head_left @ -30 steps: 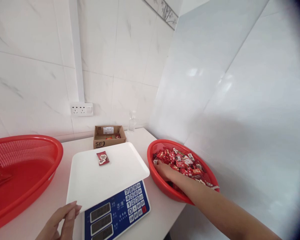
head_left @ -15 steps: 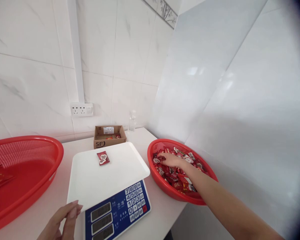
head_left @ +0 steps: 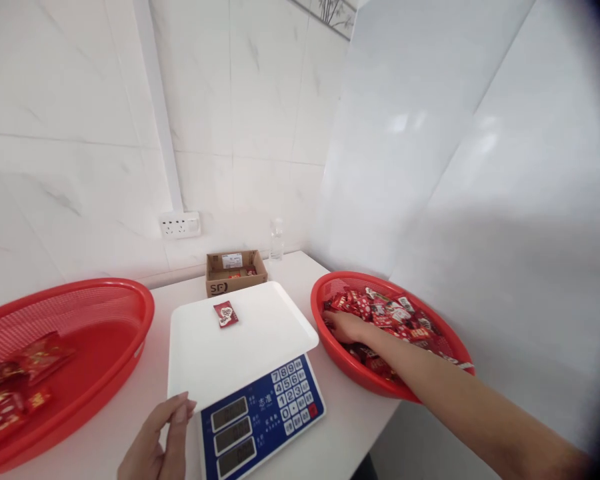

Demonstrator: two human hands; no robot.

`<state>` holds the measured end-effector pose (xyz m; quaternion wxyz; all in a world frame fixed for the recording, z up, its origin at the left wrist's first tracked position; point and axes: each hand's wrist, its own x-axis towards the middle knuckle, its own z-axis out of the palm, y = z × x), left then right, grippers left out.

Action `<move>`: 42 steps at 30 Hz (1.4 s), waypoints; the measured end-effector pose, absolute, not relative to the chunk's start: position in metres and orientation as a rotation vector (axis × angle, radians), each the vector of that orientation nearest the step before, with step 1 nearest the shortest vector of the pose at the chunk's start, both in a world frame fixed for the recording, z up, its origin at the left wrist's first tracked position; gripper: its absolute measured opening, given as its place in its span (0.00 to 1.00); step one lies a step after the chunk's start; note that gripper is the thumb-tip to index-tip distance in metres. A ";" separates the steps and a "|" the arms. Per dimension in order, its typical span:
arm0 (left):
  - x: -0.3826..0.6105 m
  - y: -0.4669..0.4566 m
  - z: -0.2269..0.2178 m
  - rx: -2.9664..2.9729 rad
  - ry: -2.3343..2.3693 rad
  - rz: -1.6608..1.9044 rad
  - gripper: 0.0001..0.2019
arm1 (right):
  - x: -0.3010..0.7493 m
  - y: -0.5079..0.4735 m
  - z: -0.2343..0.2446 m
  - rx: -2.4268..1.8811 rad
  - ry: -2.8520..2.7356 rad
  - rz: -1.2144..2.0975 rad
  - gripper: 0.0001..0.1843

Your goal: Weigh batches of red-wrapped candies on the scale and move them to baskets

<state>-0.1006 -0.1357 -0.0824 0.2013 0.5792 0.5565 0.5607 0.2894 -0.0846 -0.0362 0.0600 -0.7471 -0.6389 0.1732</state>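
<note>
My right hand (head_left: 347, 326) reaches into the red basket (head_left: 340, 360) on the right and lies among several red wrapped candies (head_left: 395, 317); its fingers curl down into the pile and what they hold is hidden. My left hand (head_left: 156, 445) rests by the front left corner of the electronic scale (head_left: 260, 417), fingers loosely together with nothing in them. One red candy packet (head_left: 225, 313) lies on the scale's white pan (head_left: 240, 350).
A large red basket (head_left: 125, 347) at the left holds a few red packets (head_left: 15, 383). Behind the scale stand a small cardboard box (head_left: 235, 273) and a clear bottle (head_left: 277, 241). A wall socket (head_left: 180, 225) sits on the tiled wall. A white panel rises on the right.
My right hand has shifted within the right basket, back toward its near left side. The view has swung left, so everything sits further right. My left hand stays by the scale.
</note>
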 end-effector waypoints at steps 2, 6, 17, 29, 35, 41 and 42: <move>-0.095 -0.140 -0.074 1.534 1.567 1.548 0.22 | 0.298 -0.083 -0.033 -2.218 -1.905 0.533 0.28; -0.086 -0.147 -0.056 1.355 1.460 1.607 0.22 | 0.322 -0.082 -0.015 -2.192 -1.744 0.407 0.30; -0.022 -0.157 0.005 0.851 0.752 1.133 0.31 | 0.169 -0.142 0.034 -1.347 -1.645 0.519 0.20; -0.026 -0.127 0.012 0.592 0.767 1.143 0.21 | 0.091 -0.134 0.019 -1.178 -1.836 0.883 0.48; -0.041 -0.112 0.019 0.652 0.820 1.162 0.15 | 0.103 -0.131 0.019 -1.067 -1.634 0.952 0.32; -0.046 -0.108 0.013 0.649 0.860 1.171 0.12 | 0.108 -0.121 0.018 -1.023 -1.405 1.191 0.11; -0.047 -0.107 0.014 0.633 0.860 1.189 0.12 | 0.111 -0.117 0.018 -1.005 -1.387 1.186 0.10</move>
